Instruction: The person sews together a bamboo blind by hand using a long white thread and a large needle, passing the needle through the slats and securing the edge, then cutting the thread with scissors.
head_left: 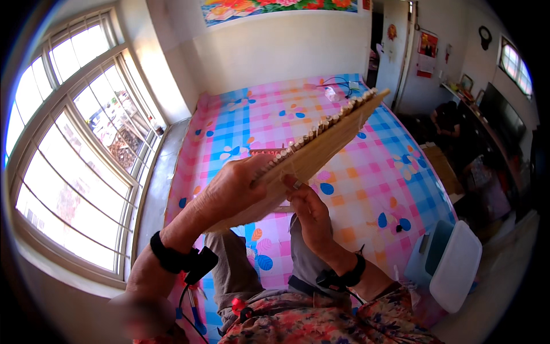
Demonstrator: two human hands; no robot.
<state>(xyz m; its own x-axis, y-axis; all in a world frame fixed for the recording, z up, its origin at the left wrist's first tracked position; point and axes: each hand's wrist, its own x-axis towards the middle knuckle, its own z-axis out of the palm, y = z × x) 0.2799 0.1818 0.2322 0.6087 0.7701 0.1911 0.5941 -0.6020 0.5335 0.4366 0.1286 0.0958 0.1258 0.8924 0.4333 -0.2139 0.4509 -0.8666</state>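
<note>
A pale tan board or stiff mat (326,146), with short, light cylindrical pieces along its upper edge, is tilted upward to the right above my legs. My left hand (238,186) grips its near end at the left. My right hand (308,212) has curled fingers pressed to its lower face, a metal band on one finger; any small item between them is unclear. A reddish object (260,151) shows partly behind the board.
I am on a checked, patterned sheet (395,189). A barred window (74,183) is left, a plastic bin with white lid (450,266) at lower right. Cables (346,86) lie at the back. Another person (447,117) sits at right near a television (501,114).
</note>
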